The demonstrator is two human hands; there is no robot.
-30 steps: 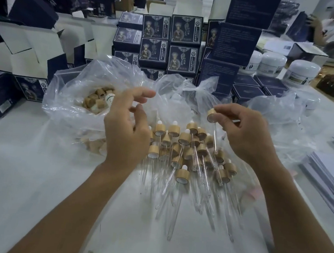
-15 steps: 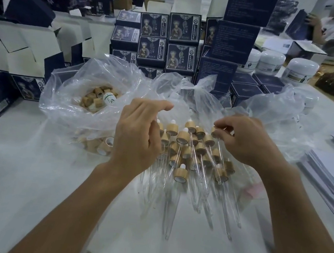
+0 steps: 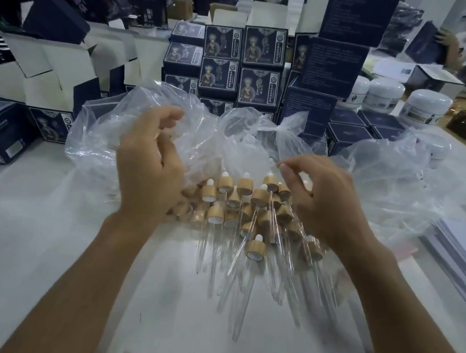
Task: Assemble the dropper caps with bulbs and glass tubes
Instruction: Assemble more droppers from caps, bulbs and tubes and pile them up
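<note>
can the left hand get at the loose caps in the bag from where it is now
Probably not directly. The left hand hovers beside the clear plastic bag, but crumpled film lies over that side and the loose caps are hidden, so it would likely have to find the opening first.

The left hand (image 3: 151,172) covers the near side of the plastic bag (image 3: 219,134), so the caps inside cannot be seen, nor whether its curled fingers hold anything. The right hand (image 3: 324,201) hides the right end of the dropper pile (image 3: 251,207). Box print behind the pile is too small to read. Both forearms are cut off by the bottom edge.
</note>
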